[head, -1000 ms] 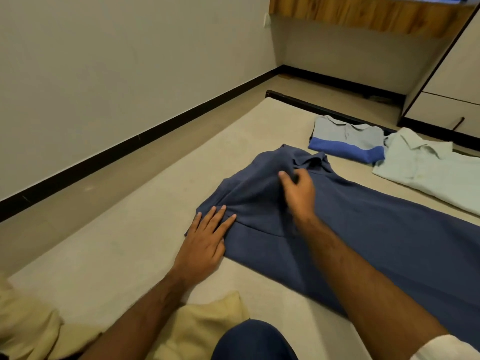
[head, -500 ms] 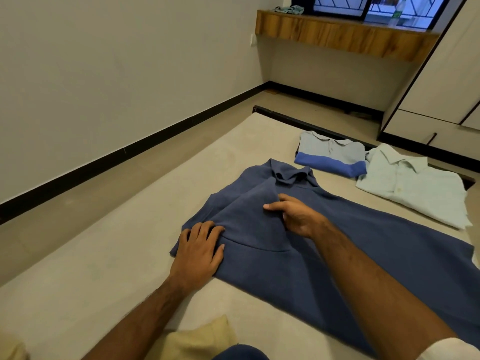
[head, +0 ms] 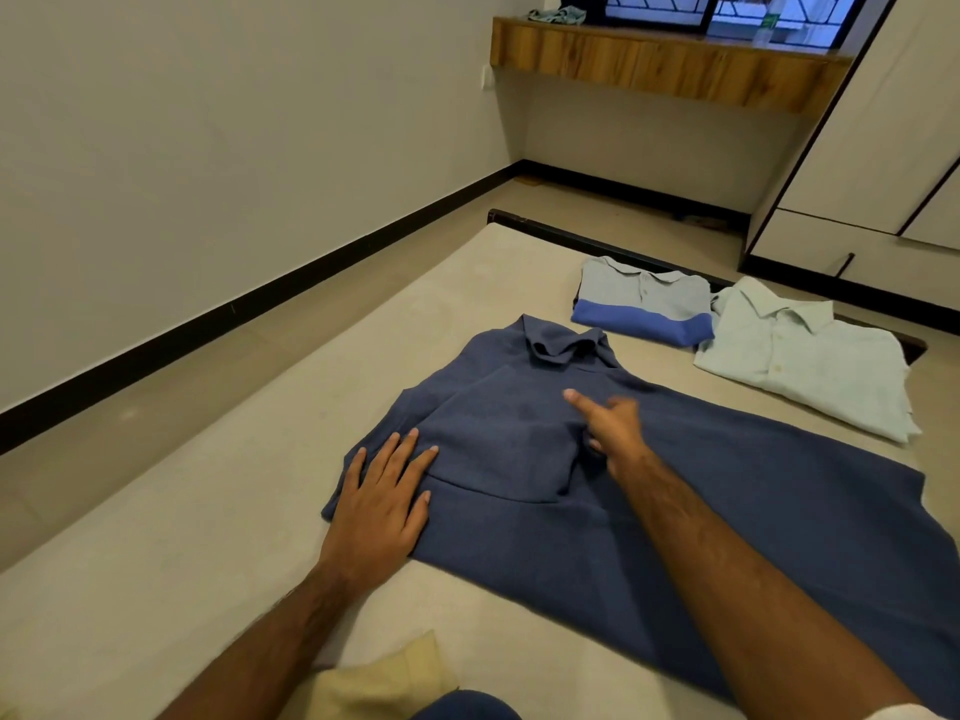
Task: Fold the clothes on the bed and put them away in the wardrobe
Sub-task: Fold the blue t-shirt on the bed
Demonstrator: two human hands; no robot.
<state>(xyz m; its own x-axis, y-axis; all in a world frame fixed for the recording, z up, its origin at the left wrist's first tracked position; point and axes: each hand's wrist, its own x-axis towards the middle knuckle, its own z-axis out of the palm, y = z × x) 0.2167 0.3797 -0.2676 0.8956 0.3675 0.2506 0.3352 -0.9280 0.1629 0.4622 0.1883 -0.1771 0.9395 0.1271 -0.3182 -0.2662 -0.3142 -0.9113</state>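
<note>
Nearest on the bed point(head: 171, 553), the left hand point(head: 378, 504) lies flat with fingers straight and spread on the folded-in sleeve edge of the dark blue shirt point(head: 701, 511), holding nothing. The right hand point(head: 610, 426) rests mid-shirt, forefinger out, other fingers curled in the cloth; whether they pinch it is unclear. Beyond lie a folded grey-and-blue polo point(head: 641, 306), a pale green shirt point(head: 800, 356) and the wardrobe point(head: 883, 148).

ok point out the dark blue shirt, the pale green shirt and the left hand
dark blue shirt point(head: 727, 511): head view, on its spread body
pale green shirt point(head: 810, 361): head view, on its front
left hand point(head: 379, 504): head view, on its back
</note>
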